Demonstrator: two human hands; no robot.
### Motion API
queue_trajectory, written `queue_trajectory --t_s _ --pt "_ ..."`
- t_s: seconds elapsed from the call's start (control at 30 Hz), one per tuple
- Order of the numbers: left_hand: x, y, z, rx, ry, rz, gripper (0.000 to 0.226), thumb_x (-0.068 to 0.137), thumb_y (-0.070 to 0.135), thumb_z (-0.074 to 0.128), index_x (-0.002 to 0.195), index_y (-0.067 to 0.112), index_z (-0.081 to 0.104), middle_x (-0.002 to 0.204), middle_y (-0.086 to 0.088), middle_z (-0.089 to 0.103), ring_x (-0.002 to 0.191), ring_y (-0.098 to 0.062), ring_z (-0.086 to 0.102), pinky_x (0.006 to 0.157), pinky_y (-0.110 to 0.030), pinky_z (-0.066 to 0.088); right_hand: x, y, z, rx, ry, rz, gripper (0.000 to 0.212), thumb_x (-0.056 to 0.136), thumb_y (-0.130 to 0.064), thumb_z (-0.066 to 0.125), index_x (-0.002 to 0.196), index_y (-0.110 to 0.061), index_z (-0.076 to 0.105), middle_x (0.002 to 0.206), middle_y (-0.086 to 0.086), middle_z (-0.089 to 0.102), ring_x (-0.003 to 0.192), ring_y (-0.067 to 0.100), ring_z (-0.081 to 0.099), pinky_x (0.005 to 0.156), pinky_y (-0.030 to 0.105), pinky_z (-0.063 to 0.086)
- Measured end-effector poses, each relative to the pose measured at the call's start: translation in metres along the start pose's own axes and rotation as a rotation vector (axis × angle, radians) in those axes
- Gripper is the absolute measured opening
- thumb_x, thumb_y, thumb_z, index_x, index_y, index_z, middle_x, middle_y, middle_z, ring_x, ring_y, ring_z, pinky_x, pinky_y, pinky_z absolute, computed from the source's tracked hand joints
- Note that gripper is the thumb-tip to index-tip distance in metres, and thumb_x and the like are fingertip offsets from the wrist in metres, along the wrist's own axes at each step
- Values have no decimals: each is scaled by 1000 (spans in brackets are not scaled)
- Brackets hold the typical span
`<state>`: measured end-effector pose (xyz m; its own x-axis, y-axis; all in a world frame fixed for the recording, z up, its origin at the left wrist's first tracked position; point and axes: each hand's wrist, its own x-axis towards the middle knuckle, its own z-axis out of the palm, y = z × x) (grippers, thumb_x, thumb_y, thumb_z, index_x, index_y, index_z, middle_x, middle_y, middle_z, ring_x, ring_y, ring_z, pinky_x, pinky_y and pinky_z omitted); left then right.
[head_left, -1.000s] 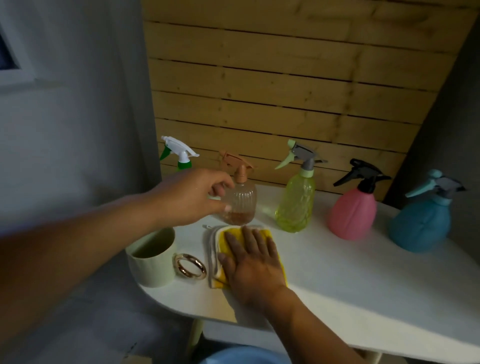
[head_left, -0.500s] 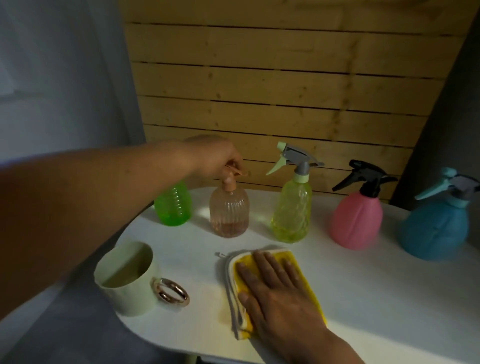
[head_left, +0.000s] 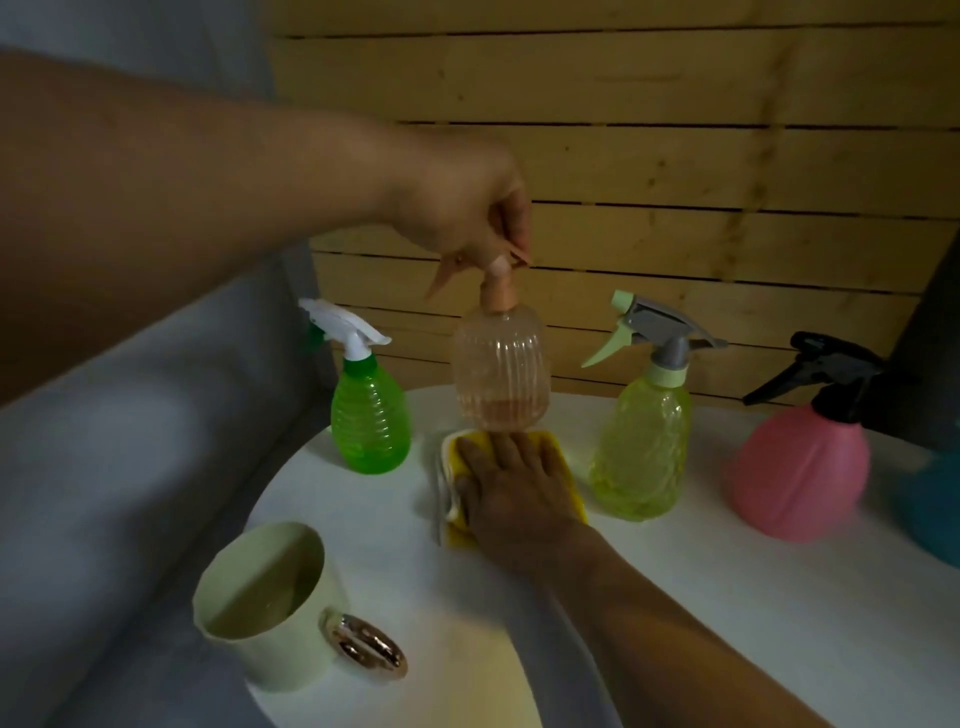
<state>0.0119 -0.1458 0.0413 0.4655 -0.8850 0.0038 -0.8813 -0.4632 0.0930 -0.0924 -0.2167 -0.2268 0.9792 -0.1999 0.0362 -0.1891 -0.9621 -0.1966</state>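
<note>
Peach bottle (head_left: 501, 374) was translucent, vertically ribbed. Cloth (head_left: 550, 441) was yellow, white-edged. Green bottle (head_left: 370, 421) showed horizontal ribs, white trigger. Yellow bottle (head_left: 641, 457) had a grey-and-mint trigger; pink bottle (head_left: 800, 478) a black one. Mug (head_left: 270, 623) was cream, handle gold. Table (head_left: 727, 623) white; wall (head_left: 675, 171) pale wooden planks.

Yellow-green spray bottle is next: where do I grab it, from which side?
Probably the yellow-green spray bottle by its narrow neck under the grey head, from the right: it stands upright, its lever points left, its body is wide.

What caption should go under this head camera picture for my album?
Left hand holds the peach spray bottle by its top while the right hand presses a yellow cloth flat.
</note>
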Motion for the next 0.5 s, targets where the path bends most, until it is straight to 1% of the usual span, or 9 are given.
queue_trajectory --t_s 0.07,0.1,0.13,0.17,0.2,0.23,0.3,0.4,0.5 --pt "0 1 -6 12 20 4 16 92 22 76 105 27 71 90 11 74 57 15 62 83 -31 54 11 2 -1 4 -37 51 78 87 -56 0 156 -34 27 167 8 18 153 31 16 122 57 7" --pt "0 2 -6 16 20 0 16 92 21 77 106 26 71 89 12 74 56 15 61 82 -31 53 8 0 1 -4 -35 66 70 93 -54 9 155 -33 32 167 9 22 153 32 21 122 59 11" --pt "2 0 -1 19 13 -7 15 91 20 77 105 25 72 86 13 74 55 15 61 79 -30 53 1 -4 8 -15 19 72 63 94 -50 20 150 -33 44 162 10 34 148 35 33 119 61 20" --pt "2 -1 3 23 10 -10 15 92 19 77 105 23 73 83 14 74 54 13 61 76 -29 53 -11 -8 12 -25 99 87 58 91 -48 29 139 -32 58 152 11 50 137 36 50 114 61 31" --pt "4 -2 11 22 -2 -12 14 92 18 77 105 22 73 82 13 76 53 10 62 72 -26 53 -31 -14 14 -7 132 105 55 87 -48 36 128 -31 69 141 10 62 126 35 61 108 58 37" --pt "5 -5 19 21 -20 -20 15 92 18 76 106 21 73 83 13 77 52 7 63 67 -22 52 -49 -21 19 32 149 107 53 84 -48 41 121 -32 74 134 9 67 119 34 67 105 55 37" --pt "7 -6 36 -4 -34 -29 18 91 16 77 109 18 74 85 10 77 49 4 62 56 -19 49 -90 -31 27 55 178 108 53 81 -50 43 119 -31 76 131 9 69 116 33 69 101 54 31" --pt "9 -3 57 -27 -54 -41 17 89 13 78 106 15 76 81 9 74 44 10 54 56 -21 42 -123 -37 31 60 227 160 56 78 -53 46 119 -30 77 129 10 70 114 35 69 110 48 23" --pt "9 -1 71 -66 -83 -44 15 83 15 83 97 18 77 75 9 75 47 1 54 51 -19 41 -128 -40 29 71 185 209 57 76 -55 47 118 -31 77 128 9 71 113 35 70 113 47 14"
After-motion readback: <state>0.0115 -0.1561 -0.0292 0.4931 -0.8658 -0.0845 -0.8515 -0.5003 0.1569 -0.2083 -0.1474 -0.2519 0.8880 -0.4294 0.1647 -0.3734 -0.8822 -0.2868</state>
